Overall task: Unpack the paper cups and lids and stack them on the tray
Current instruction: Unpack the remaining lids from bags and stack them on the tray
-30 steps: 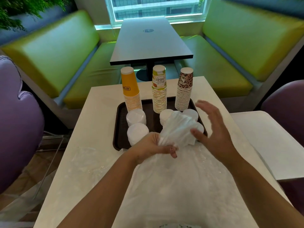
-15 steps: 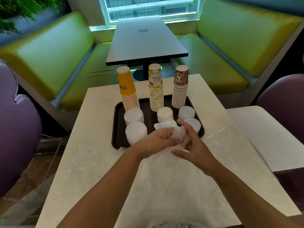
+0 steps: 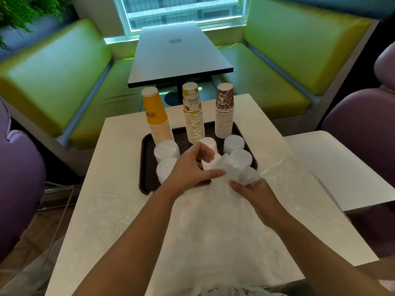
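The plastic bag (image 3: pixel 215 221) is being gathered at the tray's (image 3: pixel 145 167) near edge, bunched in the right hand (image 3: pixel 254 190) and pinched by the left hand (image 3: pixel 192 167); lids (image 3: pixel 240 155) nearby should be kept undisturbed, so slow pulling is advised.

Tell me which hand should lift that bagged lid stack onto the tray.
Right, probably. The right hand already grips the plastic bag around the lid stack beside the tray. The left hand only pinches the bag's edge.
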A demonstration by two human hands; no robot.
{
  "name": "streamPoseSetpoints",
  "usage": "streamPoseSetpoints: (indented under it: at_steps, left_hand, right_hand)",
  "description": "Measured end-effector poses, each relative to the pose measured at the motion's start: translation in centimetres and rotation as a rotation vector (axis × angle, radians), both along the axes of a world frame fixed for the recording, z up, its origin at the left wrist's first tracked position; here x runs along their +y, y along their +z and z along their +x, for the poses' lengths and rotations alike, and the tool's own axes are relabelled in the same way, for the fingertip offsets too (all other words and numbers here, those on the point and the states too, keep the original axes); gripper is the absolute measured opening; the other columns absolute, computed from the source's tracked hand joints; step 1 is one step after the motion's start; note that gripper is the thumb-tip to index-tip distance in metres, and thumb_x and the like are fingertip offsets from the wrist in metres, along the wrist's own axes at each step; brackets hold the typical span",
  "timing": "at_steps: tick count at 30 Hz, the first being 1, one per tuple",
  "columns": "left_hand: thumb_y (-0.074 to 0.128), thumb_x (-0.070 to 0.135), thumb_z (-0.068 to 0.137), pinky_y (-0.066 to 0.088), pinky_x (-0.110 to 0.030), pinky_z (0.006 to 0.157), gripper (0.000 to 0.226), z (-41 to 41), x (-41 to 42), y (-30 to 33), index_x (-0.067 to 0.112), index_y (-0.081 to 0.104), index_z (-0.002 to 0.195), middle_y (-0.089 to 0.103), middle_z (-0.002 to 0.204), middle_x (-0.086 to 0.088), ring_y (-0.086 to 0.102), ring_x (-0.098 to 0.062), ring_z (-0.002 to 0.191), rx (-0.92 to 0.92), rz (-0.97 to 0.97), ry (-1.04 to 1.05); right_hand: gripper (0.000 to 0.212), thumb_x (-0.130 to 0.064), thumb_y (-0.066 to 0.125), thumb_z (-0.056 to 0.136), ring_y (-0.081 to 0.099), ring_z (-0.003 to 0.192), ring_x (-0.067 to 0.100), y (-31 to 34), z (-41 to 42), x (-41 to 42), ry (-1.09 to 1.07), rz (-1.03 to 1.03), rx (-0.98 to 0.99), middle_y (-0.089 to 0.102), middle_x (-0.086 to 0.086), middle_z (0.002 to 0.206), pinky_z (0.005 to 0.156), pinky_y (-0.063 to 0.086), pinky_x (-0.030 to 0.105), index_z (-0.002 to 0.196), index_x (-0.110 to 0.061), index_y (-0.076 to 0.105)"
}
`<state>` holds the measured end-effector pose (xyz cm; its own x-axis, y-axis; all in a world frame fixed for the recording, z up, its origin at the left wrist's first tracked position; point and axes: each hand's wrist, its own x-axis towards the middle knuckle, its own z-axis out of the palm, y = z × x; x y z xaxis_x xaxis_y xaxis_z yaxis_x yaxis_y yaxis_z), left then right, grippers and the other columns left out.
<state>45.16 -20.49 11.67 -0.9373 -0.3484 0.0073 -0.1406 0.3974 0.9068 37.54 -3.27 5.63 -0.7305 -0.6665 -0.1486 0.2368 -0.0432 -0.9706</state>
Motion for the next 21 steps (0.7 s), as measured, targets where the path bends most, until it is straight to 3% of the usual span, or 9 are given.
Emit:
streamPoseSetpoints:
  at_steps: [2, 4, 8, 13, 16, 19, 21]
  left_hand:
    - [0.083, 0.03, 0.069, 0.04, -0.017, 0.093, 0.067, -0.1, 0.2, -0.3, 0.038, 0.042, 0.121, 0.051, 0.12, 0.02, 0.049, 0.001, 0.112, -0.097, -0.008, -0.098]
    - [0.082, 0.028, 0.07, 0.042, -0.024, 0.099, 0.081, -0.2, 0.7, -1.1, 0.041, 0.032, 0.133, 0.046, 0.124, 0.021, 0.047, -0.003, 0.117, -0.188, 0.0, -0.211]
    - [0.079, 0.025, 0.075, 0.054, -0.038, 0.092, 0.059, -0.6, 1.2, -1.9, 0.026, 0.053, 0.128, 0.064, 0.116, 0.004, 0.063, -0.013, 0.105, -0.186, 0.138, -0.181]
    - [0.065, 0.005, 0.086, 0.057, -0.038, 0.082, 0.045, -1.1, 2.1, -2.3, 0.031, 0.055, 0.121, 0.068, 0.109, 0.001, 0.067, -0.016, 0.099, -0.143, 0.466, -0.163]
    - [0.053, -0.002, 0.092, 0.056, -0.027, 0.066, 0.033, -1.8, 3.1, -2.4, 0.028, 0.058, 0.107, 0.068, 0.093, 0.002, 0.068, -0.01, 0.078, -0.124, 0.606, -0.082]
    - [0.049, -0.003, 0.094, 0.053, -0.029, 0.074, 0.028, -2.5, 4.0, -2.4, 0.022, 0.061, 0.099, 0.067, 0.088, -0.002, 0.064, -0.015, 0.081, -0.128, 0.734, 0.012]
    - [0.049, -0.004, 0.093, 0.052, -0.033, 0.082, 0.028, -3.1, 4.4, -2.5, 0.019, 0.062, 0.1, 0.066, 0.094, -0.006, 0.062, -0.019, 0.088, -0.138, 0.768, 0.025]
  right_hand:
    - [0.044, -0.016, 0.069, 0.075, 0.067, 0.102, 0.027, 0.6, -0.2, 0.2, 0.027, -0.038, -0.03, 0.071, 0.012, 0.108, 0.086, 0.055, 0.038, 0.117, -0.004, 0.06]
    - [0.036, -0.008, 0.064, 0.082, 0.068, 0.101, 0.024, 1.0, -0.5, 0.2, 0.07, -0.052, -0.029, 0.071, 0.01, 0.107, 0.079, 0.057, 0.032, 0.118, -0.006, 0.059]
    - [0.035, -0.003, 0.06, 0.086, 0.068, 0.099, 0.029, 1.1, -1.1, 0.4, 0.058, -0.069, -0.065, 0.07, 0.016, 0.107, 0.078, 0.058, 0.036, 0.121, -0.002, 0.057]
    - [0.037, -0.001, 0.062, 0.086, 0.068, 0.098, 0.025, 0.7, -1.7, 0.9, -0.004, -0.108, -0.055, 0.069, 0.014, 0.109, 0.073, 0.057, 0.033, 0.122, -0.003, 0.056]
    - [0.043, -0.022, 0.073, 0.076, 0.066, 0.09, 0.013, 0.8, -1.5, 1.4, 0.023, -0.1, 0.036, 0.069, 0.003, 0.098, 0.069, 0.052, 0.023, 0.115, -0.008, 0.059]
    - [0.085, -0.057, 0.082, 0.056, 0.064, 0.105, 0.021, 1.0, -1.4, 2.3, 0.028, -0.078, -0.026, 0.065, 0.008, 0.117, 0.078, 0.054, 0.029, 0.123, -0.01, 0.057]
    - [0.089, -0.07, 0.071, 0.058, 0.063, 0.11, 0.024, 1.2, -1.3, 2.9, 0.024, -0.085, -0.149, 0.063, 0.007, 0.123, 0.082, 0.056, 0.037, 0.124, -0.013, 0.058]
